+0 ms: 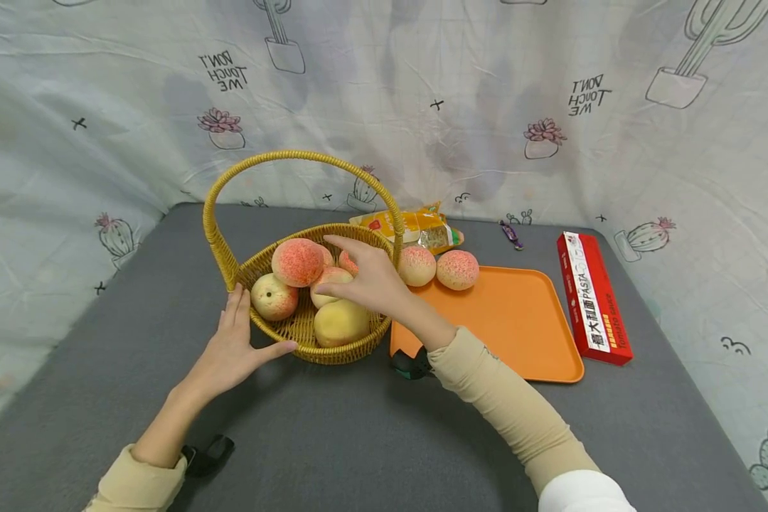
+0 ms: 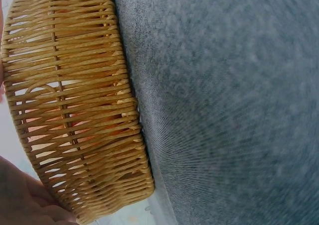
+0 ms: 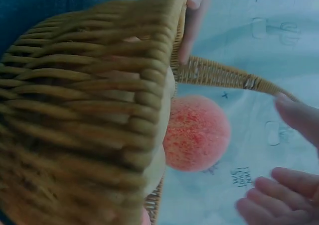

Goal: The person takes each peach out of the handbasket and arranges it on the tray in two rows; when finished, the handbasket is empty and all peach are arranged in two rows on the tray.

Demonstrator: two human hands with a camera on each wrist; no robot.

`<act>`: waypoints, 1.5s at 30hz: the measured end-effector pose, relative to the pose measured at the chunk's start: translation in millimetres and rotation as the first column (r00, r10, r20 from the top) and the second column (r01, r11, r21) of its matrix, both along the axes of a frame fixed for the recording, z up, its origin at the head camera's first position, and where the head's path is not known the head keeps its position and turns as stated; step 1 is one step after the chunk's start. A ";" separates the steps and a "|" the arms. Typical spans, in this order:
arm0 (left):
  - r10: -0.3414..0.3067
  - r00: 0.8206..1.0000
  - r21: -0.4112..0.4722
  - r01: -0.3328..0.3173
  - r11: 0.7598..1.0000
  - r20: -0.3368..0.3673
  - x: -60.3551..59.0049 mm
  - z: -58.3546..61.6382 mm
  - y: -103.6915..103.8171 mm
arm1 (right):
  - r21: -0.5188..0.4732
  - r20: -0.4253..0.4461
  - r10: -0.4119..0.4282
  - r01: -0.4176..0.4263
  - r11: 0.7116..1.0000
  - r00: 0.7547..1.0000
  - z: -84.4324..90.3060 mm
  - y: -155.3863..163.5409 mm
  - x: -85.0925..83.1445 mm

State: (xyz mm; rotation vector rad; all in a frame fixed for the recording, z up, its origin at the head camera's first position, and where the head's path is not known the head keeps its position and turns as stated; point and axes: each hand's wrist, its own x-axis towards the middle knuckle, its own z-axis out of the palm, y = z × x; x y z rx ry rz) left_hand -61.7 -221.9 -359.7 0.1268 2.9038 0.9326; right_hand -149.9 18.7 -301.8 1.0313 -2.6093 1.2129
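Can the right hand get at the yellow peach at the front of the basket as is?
Probably yes. The right hand hovers open just above the yellow peach, the basket is open-topped, and its handle arches behind.

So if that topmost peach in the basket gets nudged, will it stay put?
Probably not. The topmost peach is round and sits high on the other fruit, above the basket rim, so it may roll. Its speckled skin looks matte, likely not slippery. The right hand hovers beside it, open.
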 end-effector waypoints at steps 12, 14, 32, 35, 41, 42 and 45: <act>0.002 1.000 -0.006 -0.002 1.000 0.001 0.6 2.6 0.9 | 0.279 0.222 0.055 -0.118 0.953 0.974 8.7 -45.2 -40.5; 0.004 1.000 -0.009 -0.004 1.000 -0.001 0.9 2.1 0.9 | 0.321 0.241 0.048 -0.126 0.939 0.969 6.9 -51.6 -43.9; 0.010 1.000 -0.008 -0.009 1.000 0.011 -0.7 8.9 0.0 | 0.155 0.130 -0.008 -0.013 0.988 0.991 14.1 -41.8 -40.3; 0.010 1.000 -0.011 -0.010 1.000 0.005 -0.3 9.2 -0.4 | 0.068 0.117 0.005 -0.013 0.998 0.993 21.0 -31.5 -32.1; 0.011 1.000 -0.007 -0.011 1.000 0.003 0.0 9.6 -0.8 | -0.199 0.263 0.072 -0.019 0.980 0.962 27.2 -11.5 -16.3; 0.011 1.000 -0.005 -0.011 1.000 0.005 -0.1 9.7 -0.7 | -0.240 0.282 0.086 -0.016 0.971 0.955 27.4 -8.1 -14.2; 0.013 1.000 0.000 -0.013 1.000 0.008 -0.6 9.6 -0.4 | -0.323 0.302 0.104 -0.001 0.946 0.947 28.9 2.8 -7.7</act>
